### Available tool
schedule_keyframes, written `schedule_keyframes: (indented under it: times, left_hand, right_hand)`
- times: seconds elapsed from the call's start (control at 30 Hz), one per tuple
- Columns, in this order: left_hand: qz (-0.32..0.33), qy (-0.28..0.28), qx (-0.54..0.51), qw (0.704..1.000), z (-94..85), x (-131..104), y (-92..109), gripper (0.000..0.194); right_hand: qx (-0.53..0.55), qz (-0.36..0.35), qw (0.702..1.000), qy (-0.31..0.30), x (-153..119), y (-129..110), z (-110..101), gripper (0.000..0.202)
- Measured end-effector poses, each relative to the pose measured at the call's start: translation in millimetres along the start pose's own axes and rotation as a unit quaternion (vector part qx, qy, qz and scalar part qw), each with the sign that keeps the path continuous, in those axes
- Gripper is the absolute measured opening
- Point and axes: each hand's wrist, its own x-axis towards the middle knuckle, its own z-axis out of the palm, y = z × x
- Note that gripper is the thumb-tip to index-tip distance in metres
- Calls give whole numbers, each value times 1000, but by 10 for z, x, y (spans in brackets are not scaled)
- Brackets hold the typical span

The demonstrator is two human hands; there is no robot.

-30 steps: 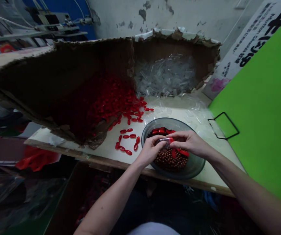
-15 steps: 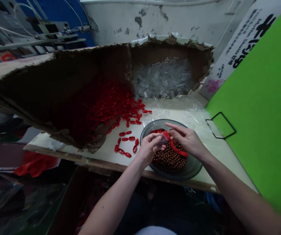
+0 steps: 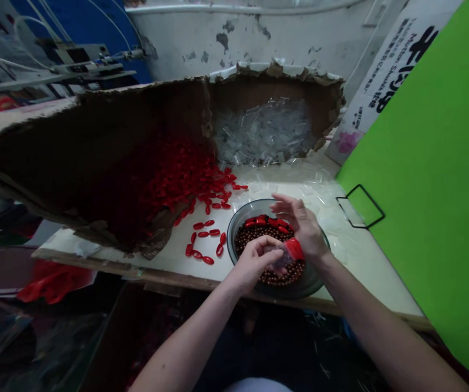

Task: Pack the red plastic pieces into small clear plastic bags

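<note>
Over a grey basin (image 3: 229, 239), my left hand (image 3: 259, 258) pinches a small clear plastic sleeve (image 3: 277, 257) with red pieces (image 3: 295, 249) at its right end. My right hand (image 3: 304, 223) is just beside that red end, fingers stretched out and slightly curved. Whether its palm touches the red pieces I cannot tell. Below both hands, dark brown beads (image 3: 254, 234) fill the basin, and a row of red beads (image 3: 261, 220) lies on top at the back. The left hand hides part of the sleeve.
A torn cardboard box (image 3: 144, 92) holds a heap of red beads (image 3: 177, 174) and, at right, clear plastic sleeves (image 3: 267, 130). Several loose red beads (image 3: 204, 234) lie left of the basin. A green panel (image 3: 422, 190) with a black wire handle (image 3: 360, 207) stands at right.
The sleeve with its red end has moved right and lower, towards my right palm. My right fingers have lifted and spread. The red strip hanging over the beads no longer shows there.
</note>
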Motion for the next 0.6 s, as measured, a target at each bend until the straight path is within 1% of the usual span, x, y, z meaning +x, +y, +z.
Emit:
schedule_keyframes:
  times: [0.03,0.1,0.27,0.33,0.47,0.53,0.6]
  left_hand:
    - [2,-3,21,1000,13,-4,10,31]
    - [10,6,64,998,53,-11,43,31]
    - [31,69,147,986,204,-23,125,36]
    - [40,81,169,981,255,-41,146,38]
    - [50,61,204,976,291,-115,183,36]
    - [54,55,213,974,283,-153,194,35]
    - [43,51,215,974,267,-185,193,35]
  right_hand:
    - [30,15,999,-27,18,8,7,52]
    - [82,40,994,-54,13,24,33,52]
    - [169,77,980,-70,-85,-7,114,54]
    - [183,81,977,-78,-125,-56,131,54]
    - [178,73,976,-100,-209,-141,145,50]
    - [175,71,976,-107,-253,-142,171,49]
    - [178,75,975,-109,-292,-121,228,48]
